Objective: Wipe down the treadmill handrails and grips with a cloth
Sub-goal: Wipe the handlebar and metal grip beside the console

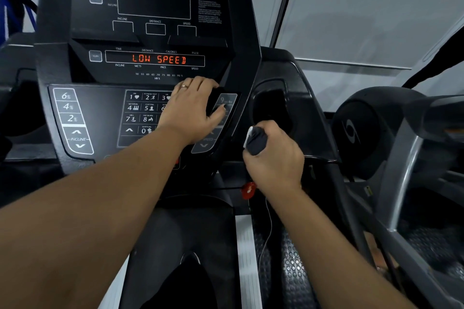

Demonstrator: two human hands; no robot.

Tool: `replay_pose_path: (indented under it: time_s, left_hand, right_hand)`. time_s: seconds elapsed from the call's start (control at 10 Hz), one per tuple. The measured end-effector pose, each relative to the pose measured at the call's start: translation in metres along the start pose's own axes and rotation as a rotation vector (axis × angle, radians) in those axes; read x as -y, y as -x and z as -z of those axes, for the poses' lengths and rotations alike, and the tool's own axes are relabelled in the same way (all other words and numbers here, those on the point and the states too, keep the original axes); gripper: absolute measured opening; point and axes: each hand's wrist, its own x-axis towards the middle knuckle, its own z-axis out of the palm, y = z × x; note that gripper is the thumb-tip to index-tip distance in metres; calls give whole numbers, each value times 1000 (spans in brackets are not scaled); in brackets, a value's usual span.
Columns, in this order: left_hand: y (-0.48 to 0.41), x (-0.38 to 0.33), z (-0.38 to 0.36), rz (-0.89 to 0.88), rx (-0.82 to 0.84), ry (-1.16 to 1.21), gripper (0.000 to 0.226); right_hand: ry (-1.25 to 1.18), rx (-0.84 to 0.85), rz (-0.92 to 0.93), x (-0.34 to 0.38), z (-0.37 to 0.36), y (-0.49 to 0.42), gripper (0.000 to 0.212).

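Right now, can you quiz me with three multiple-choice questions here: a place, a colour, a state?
1. Where is the left hand? A) on the console keypad, over a dark cloth B) on a door C) in a pocket
2. What colour are the display letters? A) green B) red-orange C) blue
3. How is the right hand? A) flat open B) gripping a dark object C) out of sight
Answers: 1 A, it covers the number keys; 2 B, LOW SPEED glows red-orange; 3 B, its fingers curl round it.
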Motion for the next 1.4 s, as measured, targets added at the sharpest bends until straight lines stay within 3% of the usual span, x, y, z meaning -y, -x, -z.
replay_pose_path:
  time_s: [0.1, 0.3, 0.5, 0.8, 0.9, 1.1, 1.2, 1.3, 1.4]
  left_hand:
    - [1, 0, 1, -2, 0, -2, 51]
    - [0, 0, 1, 1, 6, -5, 50]
    - [1, 0, 1, -3, 2, -13, 50]
    - [0, 1, -1, 1, 7, -7, 52]
    - [0, 1, -1, -2, 9, -10, 52]
    - [0, 1, -1, -2, 11, -18, 52]
    - [0, 0, 0, -3, 10, -14, 52]
    - [0, 1, 0, -7, 9, -13, 52]
    - [0, 1, 0, -5, 9, -19, 52]
  right_hand:
    - [34, -208, 106, -9, -17, 14, 43]
    - [-19, -235, 62, -44, -29, 42, 66]
    - [-73, -21, -181, -70, -7, 52, 59]
    - [-304, 106, -70, -35, 10, 16, 45]
    - [-352, 238, -114, -14, 16, -9, 46]
    - [-142, 657, -168, 7, 29, -52, 31]
    - [93, 660, -88, 22, 27, -55, 23]
    - [340, 424, 8, 33, 20, -42, 17]
    - [338, 195, 77, 31, 10, -24, 12]
